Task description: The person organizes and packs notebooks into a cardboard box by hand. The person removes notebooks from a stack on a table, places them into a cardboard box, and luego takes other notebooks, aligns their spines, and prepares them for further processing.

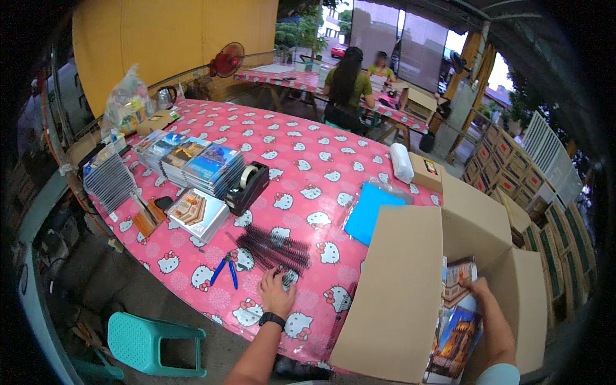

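My left hand (277, 292) rests on the pink table with its fingers apart, at the near end of a bundle of black spiral binding coils (273, 249). Blue-handled cutting pliers (226, 272) lie just left of it. My right hand (476, 287) reaches into an open cardboard box (391, 289), its fingers closed at the edge of glossy printed sheets (457, 282); some fingertips are hidden. Another glossy printed stack with a building photo (454, 343) lies nearer in the box.
Stacks of printed booklets (215, 163), a black tape dispenser (249, 187) and a wooden block (149, 218) stand at left. Blue sheets (372, 212) lie behind the box. A green stool (151, 340) stands below the table. Two people (350, 90) sit at a far table.
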{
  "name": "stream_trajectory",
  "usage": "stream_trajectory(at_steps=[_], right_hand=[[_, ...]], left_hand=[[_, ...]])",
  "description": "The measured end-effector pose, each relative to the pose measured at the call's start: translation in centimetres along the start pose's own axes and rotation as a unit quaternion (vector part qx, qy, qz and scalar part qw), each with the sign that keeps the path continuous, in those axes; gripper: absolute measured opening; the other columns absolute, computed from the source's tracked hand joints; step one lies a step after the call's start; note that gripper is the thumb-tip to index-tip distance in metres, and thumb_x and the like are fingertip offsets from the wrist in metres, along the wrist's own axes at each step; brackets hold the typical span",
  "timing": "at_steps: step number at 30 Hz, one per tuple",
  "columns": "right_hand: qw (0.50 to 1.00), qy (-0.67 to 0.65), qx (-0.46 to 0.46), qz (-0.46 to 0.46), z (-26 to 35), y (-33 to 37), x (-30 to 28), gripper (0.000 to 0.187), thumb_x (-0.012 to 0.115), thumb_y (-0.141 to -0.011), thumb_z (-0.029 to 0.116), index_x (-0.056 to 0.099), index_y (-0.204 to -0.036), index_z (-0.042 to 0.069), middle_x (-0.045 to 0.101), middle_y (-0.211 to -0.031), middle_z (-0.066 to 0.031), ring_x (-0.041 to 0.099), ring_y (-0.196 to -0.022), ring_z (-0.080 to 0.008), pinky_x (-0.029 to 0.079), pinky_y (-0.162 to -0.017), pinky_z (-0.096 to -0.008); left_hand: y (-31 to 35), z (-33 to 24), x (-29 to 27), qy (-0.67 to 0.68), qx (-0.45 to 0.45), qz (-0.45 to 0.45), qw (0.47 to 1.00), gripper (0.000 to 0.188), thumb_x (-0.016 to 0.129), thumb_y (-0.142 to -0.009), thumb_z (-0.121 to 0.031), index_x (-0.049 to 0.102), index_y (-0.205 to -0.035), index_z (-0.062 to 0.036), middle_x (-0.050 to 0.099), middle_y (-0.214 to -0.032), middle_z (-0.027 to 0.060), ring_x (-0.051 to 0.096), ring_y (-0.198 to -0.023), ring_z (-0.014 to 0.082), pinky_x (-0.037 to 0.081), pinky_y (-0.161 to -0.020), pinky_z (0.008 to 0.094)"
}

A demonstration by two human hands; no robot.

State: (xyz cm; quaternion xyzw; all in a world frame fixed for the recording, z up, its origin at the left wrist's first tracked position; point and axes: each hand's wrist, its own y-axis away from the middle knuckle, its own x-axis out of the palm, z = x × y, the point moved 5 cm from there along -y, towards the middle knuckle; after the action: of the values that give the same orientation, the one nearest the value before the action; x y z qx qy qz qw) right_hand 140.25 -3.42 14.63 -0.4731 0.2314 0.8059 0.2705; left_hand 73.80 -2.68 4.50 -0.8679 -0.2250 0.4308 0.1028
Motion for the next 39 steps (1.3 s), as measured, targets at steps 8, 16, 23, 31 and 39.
stream_trajectory(at_steps=[8, 16, 23, 31, 39], right_hand=[[0.937, 0.213, -0.156, -0.227, 14.8, 13.9, -14.5, 0.06, 0.069, -0.064, 0.052, 0.06, -0.09, -0.002, 0.061, -0.082, -0.0224, 0.06, -0.076, -0.0352, 0.047, -0.065, -0.0415], [0.86, -0.053, -0.418, -0.287, 30.4, 34.8, -20.3, 0.052, 0.074, -0.064, 0.019, 0.054, -0.109, 0.002, 0.062, -0.095, -0.0083, 0.058, -0.085, -0.0153, 0.045, -0.077, -0.0285], [0.827, -0.265, -0.483, 0.117, 42.2, 38.0, -8.0, 0.055, 0.076, -0.063, 0.021, 0.053, -0.109, 0.0, 0.061, -0.097, -0.0066, 0.057, -0.086, -0.0151, 0.045, -0.079, -0.0291], [0.798, -0.086, -0.523, 0.287, 51.4, 41.5, 9.4, 0.078, 0.074, -0.066, 0.042, 0.044, -0.122, -0.004, 0.052, -0.117, -0.0202, 0.051, -0.109, -0.0256, 0.039, -0.092, -0.0365], [0.769, -0.034, -0.553, 0.319, 46.5, 39.3, 0.4, 0.054, 0.067, -0.076, 0.026, 0.048, -0.122, 0.006, 0.051, -0.123, -0.0096, 0.047, -0.113, -0.0219, 0.038, -0.093, -0.0368]], left_hand=[[0.3, -1.2, 0.3, 0.073, 0.007, -0.007, 0.997, 0.047, 0.065, -0.069, -0.023, 0.049, -0.11, -0.0073, 0.039, -0.125, 0.018, 0.032, -0.12, 0.0343, 0.022, -0.099, 0.0478], [-5.6, -10.6, -10.0, 0.38, 0.14, -0.037, 0.914, 0.061, 0.063, -0.076, -0.021, 0.036, -0.126, 0.0021, 0.031, -0.133, 0.0187, 0.026, -0.125, 0.03, 0.018, -0.103, 0.0435], [-5.3, -16.6, -16.1, 0.779, 0.148, 0.246, 0.558, 0.096, 0.063, -0.074, -0.051, 0.009, -0.138, -0.0035, 0.028, -0.134, 0.0127, 0.027, -0.127, 0.0235, 0.025, -0.103, 0.0377], [-3.7, -2.4, -15.4, 0.814, -0.194, 0.035, 0.547, 0.049, 0.062, -0.08, -0.015, 0.038, -0.119, 0.0011, 0.053, -0.106, 0.0134, 0.057, -0.093, 0.0236, 0.049, -0.079, 0.0343], [-15.6, 14.5, -16.8, 0.786, -0.19, -0.084, 0.582, 0.049, 0.064, -0.079, -0.016, 0.041, -0.119, 0.0017, 0.055, -0.108, 0.0154, 0.06, -0.091, 0.0267, 0.051, -0.077, 0.0371]])
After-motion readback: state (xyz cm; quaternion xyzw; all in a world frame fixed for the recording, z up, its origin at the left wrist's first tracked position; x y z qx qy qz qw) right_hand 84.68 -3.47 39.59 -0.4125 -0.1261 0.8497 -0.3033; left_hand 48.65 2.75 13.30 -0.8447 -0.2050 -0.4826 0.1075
